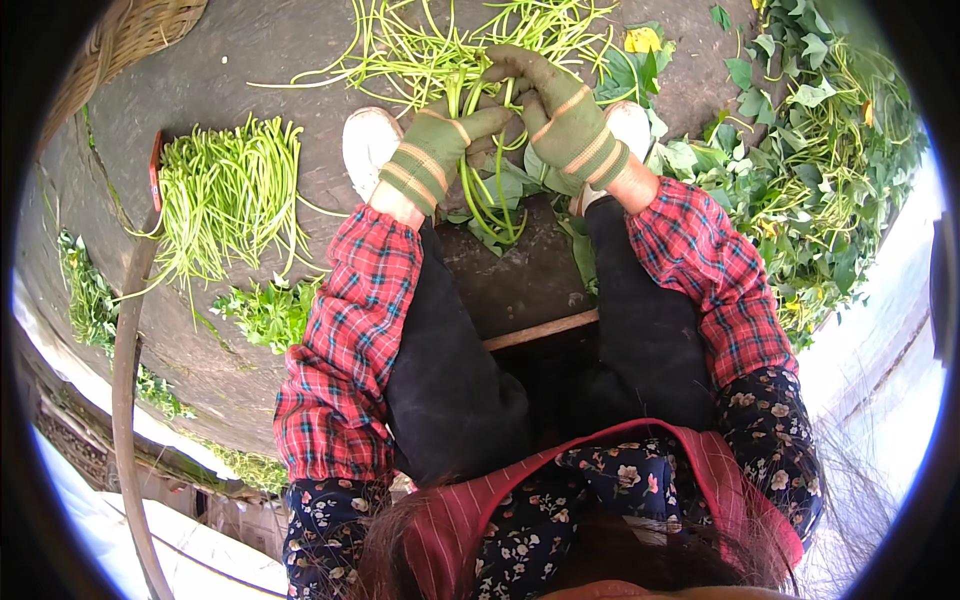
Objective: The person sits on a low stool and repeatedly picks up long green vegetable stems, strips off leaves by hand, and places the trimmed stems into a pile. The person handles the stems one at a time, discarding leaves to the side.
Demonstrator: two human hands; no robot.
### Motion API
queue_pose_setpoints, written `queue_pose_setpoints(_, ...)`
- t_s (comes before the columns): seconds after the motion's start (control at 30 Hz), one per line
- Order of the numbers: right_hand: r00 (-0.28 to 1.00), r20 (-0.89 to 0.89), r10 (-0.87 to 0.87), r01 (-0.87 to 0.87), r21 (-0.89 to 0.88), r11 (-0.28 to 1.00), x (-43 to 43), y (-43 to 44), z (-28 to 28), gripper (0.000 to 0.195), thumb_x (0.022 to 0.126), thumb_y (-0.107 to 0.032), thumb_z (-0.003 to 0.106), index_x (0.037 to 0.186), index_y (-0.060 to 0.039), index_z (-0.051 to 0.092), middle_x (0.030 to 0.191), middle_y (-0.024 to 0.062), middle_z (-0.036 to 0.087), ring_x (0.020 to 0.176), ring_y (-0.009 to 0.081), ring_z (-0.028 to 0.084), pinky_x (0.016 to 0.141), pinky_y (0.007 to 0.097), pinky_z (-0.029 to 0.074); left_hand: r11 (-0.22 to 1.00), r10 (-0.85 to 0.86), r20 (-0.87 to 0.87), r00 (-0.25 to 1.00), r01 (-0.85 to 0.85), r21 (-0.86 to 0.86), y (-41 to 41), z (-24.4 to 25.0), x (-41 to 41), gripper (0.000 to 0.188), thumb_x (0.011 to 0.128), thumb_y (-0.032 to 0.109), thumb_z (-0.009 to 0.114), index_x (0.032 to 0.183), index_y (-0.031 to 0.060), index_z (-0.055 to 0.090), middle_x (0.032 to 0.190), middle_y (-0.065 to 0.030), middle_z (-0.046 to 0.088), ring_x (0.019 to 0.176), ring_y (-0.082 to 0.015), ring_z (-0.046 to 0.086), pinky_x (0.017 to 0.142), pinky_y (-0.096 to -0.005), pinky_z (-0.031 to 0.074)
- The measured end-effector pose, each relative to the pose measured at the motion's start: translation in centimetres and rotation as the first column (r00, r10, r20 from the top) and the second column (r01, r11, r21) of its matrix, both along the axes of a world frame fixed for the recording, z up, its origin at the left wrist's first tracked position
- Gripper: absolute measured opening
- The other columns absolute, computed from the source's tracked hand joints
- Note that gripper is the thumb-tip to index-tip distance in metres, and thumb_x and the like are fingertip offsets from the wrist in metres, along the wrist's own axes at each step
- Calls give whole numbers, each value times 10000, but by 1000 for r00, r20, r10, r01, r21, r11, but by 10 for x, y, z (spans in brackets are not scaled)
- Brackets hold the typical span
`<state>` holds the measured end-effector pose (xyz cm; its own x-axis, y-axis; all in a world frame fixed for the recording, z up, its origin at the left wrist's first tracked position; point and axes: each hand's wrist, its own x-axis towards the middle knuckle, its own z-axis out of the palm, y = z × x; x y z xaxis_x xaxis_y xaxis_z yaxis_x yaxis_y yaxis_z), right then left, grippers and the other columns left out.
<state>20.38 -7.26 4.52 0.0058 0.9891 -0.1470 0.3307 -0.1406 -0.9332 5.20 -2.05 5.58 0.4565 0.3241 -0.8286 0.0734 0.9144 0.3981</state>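
Both my hands, in green knitted gloves with orange stripes, meet between the white shoes. My left hand [439, 146] is closed around several light-green stems [480, 199], whose curved ends hang down below it. My right hand [559, 116] is bent over the same stems from the other side, its index finger arched across the top. Just beyond the hands lies a loose spread of long, thin, leafless stems [397, 49]. Torn green leaves [510, 187] lie on the ground beneath the hands. The stem parts between the palms are partly hidden by the fingers.
At left, a neat pile of stems [229, 195] lies against a red-ended tool with a long wooden handle [129, 352]. A woven basket [124, 45] stands at upper left. A small leafy bunch [270, 311] lies below the pile. Leafy vines [810, 180] are heaped at right.
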Motion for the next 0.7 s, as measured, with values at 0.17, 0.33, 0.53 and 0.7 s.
queue_pose_setpoints(0.17,998,-65,-13,11,-28,1000,-1,-1,-2,545,764,131,329,1260,-60,452,1067,116,604,906,190,632,715,284,520,992,-108,-108,988,114,47,0,-2,2,172,798,58,637,950,10,570,613,10,467,470,-77,380,448,-242,296)
queue_pose_setpoints(0.33,937,295,-188,164,106,981,25,10,-20,382,772,7,527,1151,-41,526,1018,123,613,867,211,637,724,318,509,999,26,-177,984,-34,-41,8,-2,-7,187,800,138,635,918,2,583,588,-5,479,452,-92,393,413,-238,292)
queue_pose_setpoints(0.53,888,414,201,-82,-288,954,8,58,-54,277,798,-139,622,1073,-111,612,927,110,649,856,150,640,707,265,498,987,126,-178,976,-141,-78,9,-17,-18,155,826,178,611,858,28,589,620,-31,545,455,-92,446,390,-214,310)
queue_pose_setpoints(0.7,658,651,379,-321,-213,923,-25,98,-79,362,779,-185,555,1138,-167,601,1126,117,596,1019,299,584,832,413,486,982,159,-283,946,-181,-52,12,-15,-11,126,829,169,620,858,50,593,647,-31,579,478,-109,501,401,-218,361)
